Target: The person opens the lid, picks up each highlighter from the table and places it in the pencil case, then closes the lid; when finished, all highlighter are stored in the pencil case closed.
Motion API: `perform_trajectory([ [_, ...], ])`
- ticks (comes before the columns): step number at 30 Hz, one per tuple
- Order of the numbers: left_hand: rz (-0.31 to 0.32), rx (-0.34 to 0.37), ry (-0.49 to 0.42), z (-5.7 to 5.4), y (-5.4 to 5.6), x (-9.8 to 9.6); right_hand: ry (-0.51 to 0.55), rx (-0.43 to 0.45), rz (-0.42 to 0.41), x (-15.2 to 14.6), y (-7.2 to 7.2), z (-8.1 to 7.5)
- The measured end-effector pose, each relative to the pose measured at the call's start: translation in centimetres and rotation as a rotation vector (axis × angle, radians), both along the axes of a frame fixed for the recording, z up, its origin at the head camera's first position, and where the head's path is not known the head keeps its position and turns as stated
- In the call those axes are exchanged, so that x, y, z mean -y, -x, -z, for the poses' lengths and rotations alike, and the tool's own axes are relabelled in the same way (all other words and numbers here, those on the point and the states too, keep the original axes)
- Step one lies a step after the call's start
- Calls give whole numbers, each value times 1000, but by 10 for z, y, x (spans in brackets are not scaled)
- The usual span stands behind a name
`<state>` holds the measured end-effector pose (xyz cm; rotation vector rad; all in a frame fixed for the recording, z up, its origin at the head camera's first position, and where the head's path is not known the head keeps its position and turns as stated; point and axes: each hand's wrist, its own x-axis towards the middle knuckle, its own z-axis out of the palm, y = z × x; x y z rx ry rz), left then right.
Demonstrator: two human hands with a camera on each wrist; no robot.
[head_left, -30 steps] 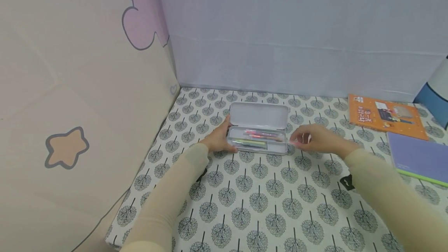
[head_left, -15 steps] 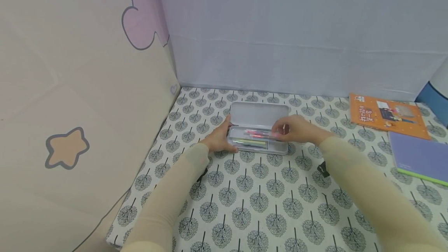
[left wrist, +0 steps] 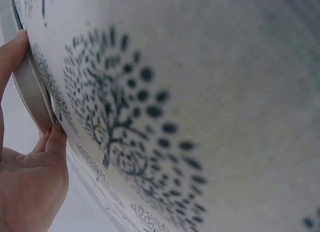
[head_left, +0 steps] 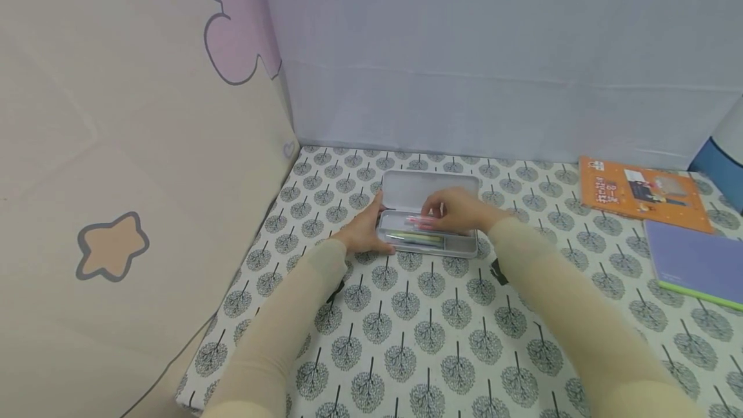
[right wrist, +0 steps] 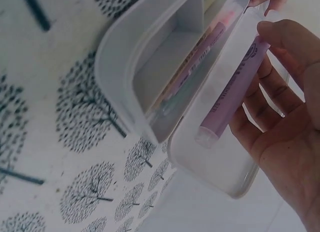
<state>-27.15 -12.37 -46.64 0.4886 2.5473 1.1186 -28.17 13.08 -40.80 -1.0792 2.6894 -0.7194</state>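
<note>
An open pencil case [head_left: 462, 248] lies on the table, its lid [head_left: 400, 189] folded back. My left hand [head_left: 361, 232] grips its left end, thumb at the near corner and fingers toward the hinge; the left wrist view shows fingertips on the case wall [left wrist: 32, 89]. Over the rear compartment, my right hand [head_left: 458, 210] pinches a pink-purple pen [right wrist: 235, 89] with a clear end, held tilted above the case in the right wrist view. Several pens [right wrist: 202, 59] lie in the rear compartment. Yellow-green pens [head_left: 413, 237] fill the front left one.
An orange book [head_left: 641, 193] and a purple book [head_left: 696, 263] with a green edge lie at the right. Behind them stands a blue-and-white object [head_left: 716, 160], partly cut off. A patterned cloth [head_left: 429, 334] covers the table; curtains rise behind and at left.
My right hand has moved left, from beside the case's right end to over its rear compartment, carrying the pen. The left hand stays on the case's left end.
</note>
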Motion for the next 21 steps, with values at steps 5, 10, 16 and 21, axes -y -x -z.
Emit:
perform_trajectory([
  [5, 6, -6, -2, -1, 0, 0, -21, 29, 13, 13, 7, 3],
  [10, 5, -3, -9, 2, 1, 0, -25, 56, 32, 22, 9, 4],
  [16, 5, -2, 15, 1, 1, 1, -12, 50, 17, 26, 8, 2],
  [21, 2, 1, 13, -1, -2, 0, -9, 52, 21, 22, 4, 1],
])
